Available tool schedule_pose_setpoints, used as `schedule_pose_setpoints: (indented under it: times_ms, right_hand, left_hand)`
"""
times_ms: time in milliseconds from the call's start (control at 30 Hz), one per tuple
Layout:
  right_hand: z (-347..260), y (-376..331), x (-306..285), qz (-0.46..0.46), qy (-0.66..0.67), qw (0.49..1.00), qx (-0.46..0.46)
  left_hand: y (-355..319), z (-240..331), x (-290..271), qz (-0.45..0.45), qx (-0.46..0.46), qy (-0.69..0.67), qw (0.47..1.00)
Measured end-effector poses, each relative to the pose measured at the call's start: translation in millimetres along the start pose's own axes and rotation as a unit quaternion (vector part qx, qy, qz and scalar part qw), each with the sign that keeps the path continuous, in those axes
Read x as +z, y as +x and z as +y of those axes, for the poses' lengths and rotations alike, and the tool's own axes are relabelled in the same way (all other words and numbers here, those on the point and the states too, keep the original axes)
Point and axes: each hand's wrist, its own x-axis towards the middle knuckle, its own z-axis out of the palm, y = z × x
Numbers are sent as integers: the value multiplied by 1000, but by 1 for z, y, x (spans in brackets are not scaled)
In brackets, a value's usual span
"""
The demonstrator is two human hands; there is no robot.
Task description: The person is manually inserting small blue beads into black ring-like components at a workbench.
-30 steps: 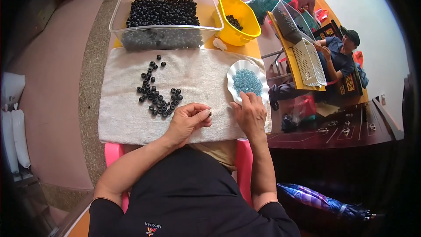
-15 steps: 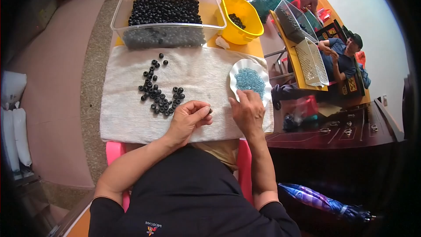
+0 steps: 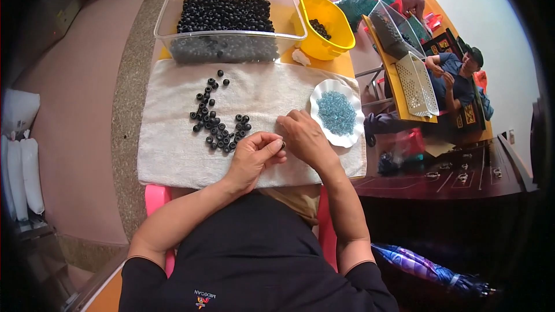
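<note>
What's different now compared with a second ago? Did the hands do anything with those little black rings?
Hardly anything. The left hand and right hand stay together over the white towel, pinching something small and dark between the fingertips; nothing was picked up or put down. The scattered black rings, the dish of blue beads, the clear bin and the yellow bowl lie as before.

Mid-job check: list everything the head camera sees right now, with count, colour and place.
towel: one, white, across the table
loose rings: a few dozen, black, left-centre of towel
tub: one, clear, full of black rings, behind towel
bowl: one, yellow, a few black rings inside, right of tub
plate: one, white, scalloped, right part of towel
beads: one heap, light blue, on plate
umbrella: one, blue-purple, floor at lower right
co-workers: two, seated at far right
left hand: pinching a small dark piece
right hand: meeting left hand, beside plate
</note>
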Motion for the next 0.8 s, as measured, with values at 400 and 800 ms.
schedule_pose_setpoints:
  times_ms: [400, 800]
  right_hand:
    - [-5, -43, 6, 87, 501, 849, 146]
    - [-30, -42, -5, 142, 380, 913, 39]
  left_hand:
    - [-1, 5, 1, 10, -15, -4, 1000]
    - [1, 4, -2, -4, -18, -3, 1000]
